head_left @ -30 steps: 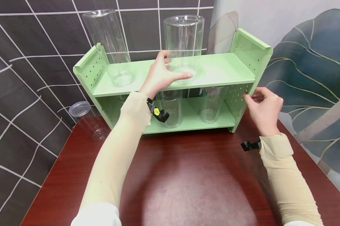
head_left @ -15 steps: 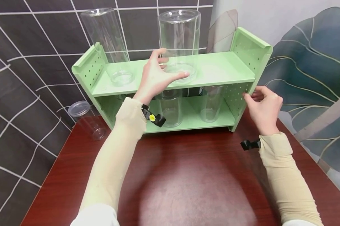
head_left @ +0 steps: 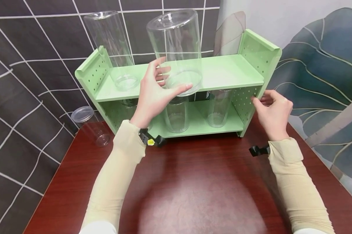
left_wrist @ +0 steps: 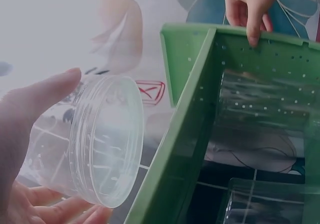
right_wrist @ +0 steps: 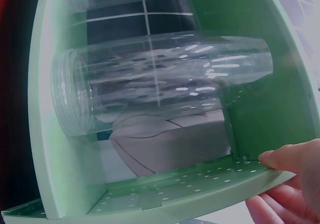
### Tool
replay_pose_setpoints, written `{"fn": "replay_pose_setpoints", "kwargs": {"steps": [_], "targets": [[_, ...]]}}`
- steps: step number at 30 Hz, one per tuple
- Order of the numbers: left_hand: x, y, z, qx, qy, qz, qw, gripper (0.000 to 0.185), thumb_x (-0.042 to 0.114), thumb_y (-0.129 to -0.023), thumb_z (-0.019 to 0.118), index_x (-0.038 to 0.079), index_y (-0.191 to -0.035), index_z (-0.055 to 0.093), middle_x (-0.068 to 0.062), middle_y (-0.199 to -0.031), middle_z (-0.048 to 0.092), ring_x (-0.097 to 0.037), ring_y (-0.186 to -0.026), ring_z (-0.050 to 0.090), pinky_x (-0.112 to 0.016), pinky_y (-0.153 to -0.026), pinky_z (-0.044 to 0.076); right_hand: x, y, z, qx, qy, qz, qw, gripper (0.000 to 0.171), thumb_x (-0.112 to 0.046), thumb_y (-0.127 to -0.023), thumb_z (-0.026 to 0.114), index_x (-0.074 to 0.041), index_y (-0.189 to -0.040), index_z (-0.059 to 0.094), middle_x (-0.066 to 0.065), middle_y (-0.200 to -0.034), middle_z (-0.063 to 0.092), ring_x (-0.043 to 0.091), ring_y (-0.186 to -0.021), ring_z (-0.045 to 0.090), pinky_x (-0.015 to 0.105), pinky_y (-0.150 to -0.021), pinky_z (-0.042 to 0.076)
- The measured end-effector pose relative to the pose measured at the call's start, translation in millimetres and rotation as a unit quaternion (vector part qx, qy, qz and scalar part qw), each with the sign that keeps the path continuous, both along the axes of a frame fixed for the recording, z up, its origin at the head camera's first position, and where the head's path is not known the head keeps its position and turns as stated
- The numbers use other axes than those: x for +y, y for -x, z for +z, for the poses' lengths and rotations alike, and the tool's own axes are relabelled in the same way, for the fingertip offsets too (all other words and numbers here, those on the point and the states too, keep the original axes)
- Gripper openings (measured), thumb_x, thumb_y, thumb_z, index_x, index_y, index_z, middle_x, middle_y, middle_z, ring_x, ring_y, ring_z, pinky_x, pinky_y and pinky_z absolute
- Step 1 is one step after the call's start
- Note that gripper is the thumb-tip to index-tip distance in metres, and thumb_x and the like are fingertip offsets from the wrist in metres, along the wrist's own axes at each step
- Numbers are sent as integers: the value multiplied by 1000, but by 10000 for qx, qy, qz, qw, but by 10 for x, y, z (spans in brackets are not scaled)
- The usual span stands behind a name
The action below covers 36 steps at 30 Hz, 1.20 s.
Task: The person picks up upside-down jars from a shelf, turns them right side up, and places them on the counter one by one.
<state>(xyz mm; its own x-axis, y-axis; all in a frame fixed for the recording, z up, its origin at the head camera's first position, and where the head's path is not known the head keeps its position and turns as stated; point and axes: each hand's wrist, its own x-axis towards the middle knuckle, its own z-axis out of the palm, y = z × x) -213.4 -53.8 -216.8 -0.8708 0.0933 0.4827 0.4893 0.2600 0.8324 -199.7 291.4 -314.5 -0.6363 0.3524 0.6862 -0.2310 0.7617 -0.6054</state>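
Observation:
My left hand [head_left: 152,92] grips a large clear plastic jar [head_left: 180,45] near its lower end, thumb in front and fingers at the left side. The jar tilts, its base leaning left, and its lidded end [left_wrist: 117,141] points down, overlapping the upper shelf's front edge in the head view. My right hand [head_left: 273,112] pinches the front edge of the green rack's right side panel [head_left: 259,55]; the right wrist view shows the thumb [right_wrist: 280,159] inside the panel and fingers outside. Another tall clear jar [head_left: 110,45] stands at the upper shelf's left.
On the lower shelf [head_left: 199,125] stand several clear jars, including a middle jar [head_left: 177,115] and a right-hand jar [head_left: 218,109]. A lidded clear jar [head_left: 91,125] stands on the red-brown table [head_left: 199,182] left of the rack. A dark tiled wall [head_left: 144,35] rises behind.
My left hand has drawn the large jar left and toward me from its upright place on the upper shelf, and the jar now tilts. The right hand has stayed on the side panel.

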Motion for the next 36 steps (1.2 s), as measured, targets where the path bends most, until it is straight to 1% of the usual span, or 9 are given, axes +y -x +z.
{"fn": "replay_pose_setpoints", "kwargs": {"steps": [5,10,17,22,25,28,32,34,36], "targets": [[-39,-131,-78,212,-71,-74,9997,94,39,-68,96,20,-146,47,-3,-131,62,-13,-113,60,-26,-97,49,1,-3,0,4,10,-30,10000,25,-19,-90,77,0,-107,77,16,-87,74,-18,-69,50,5,-67,41],[-80,-249,-186,452,-176,-153,9987,92,35,-69,96,17,-145,48,-4,-128,64,-10,-111,61,-27,-96,50,5,7,-7,14,3,-26,10000,24,-19,-90,78,0,-106,78,15,-87,74,-19,-69,51,5,-67,40],[-82,-402,-430,792,-91,-97,9968,92,35,-69,96,15,-145,47,-1,-127,66,-7,-108,62,-29,-93,52,28,18,-13,39,-43,-34,10000,25,-20,-90,78,-2,-106,78,14,-87,74,-19,-69,51,5,-67,40],[-68,-513,-621,886,-51,-71,9960,91,33,-67,97,12,-142,49,3,-127,68,-6,-108,64,-31,-92,53,40,25,-19,62,-41,-38,10000,24,-20,-89,79,-2,-105,78,14,-86,74,-20,-68,50,5,-67,40],[-63,-563,-765,880,-80,-78,9961,92,30,-66,98,9,-141,49,1,-127,67,-8,-109,64,-33,-92,53,42,26,-18,68,-54,-34,10000,24,-20,-89,79,-1,-105,78,14,-85,74,-19,-68,50,5,-66,39],[-59,-595,-936,827,-144,-147,9964,91,27,-66,98,8,-140,48,0,-130,66,-9,-113,62,-35,-92,53,39,29,-12,68,-78,-27,9999,25,-20,-90,78,-1,-106,78,14,-85,74,-19,-69,50,5,-67,39],[-69,-645,-1168,670,-116,-322,9972,93,26,-66,98,14,-143,48,6,-132,62,-10,-121,59,-36,-94,53,30,27,-14,3,-93,-44,9999,26,-21,-91,78,-1,-108,78,15,-86,74,-19,-69,50,5,-67,39],[-85,-667,-1290,521,-42,-403,9978,93,27,-66,98,17,-143,47,8,-133,60,-11,-123,57,-36,-95,53,23,26,-18,-31,-95,-49,9999,27,-21,-91,77,-1,-109,77,15,-87,74,-19,-69,50,5,-67,39],[-107,-691,-1407,339,100,-421,9985,94,30,-66,98,19,-143,47,8,-132,60,-11,-122,56,-36,-96,52,17,27,-20,-61,-99,-49,9999,27,-21,-91,77,-2,-109,77,15,-87,74,-19,-69,49,5,-67,39]]}}
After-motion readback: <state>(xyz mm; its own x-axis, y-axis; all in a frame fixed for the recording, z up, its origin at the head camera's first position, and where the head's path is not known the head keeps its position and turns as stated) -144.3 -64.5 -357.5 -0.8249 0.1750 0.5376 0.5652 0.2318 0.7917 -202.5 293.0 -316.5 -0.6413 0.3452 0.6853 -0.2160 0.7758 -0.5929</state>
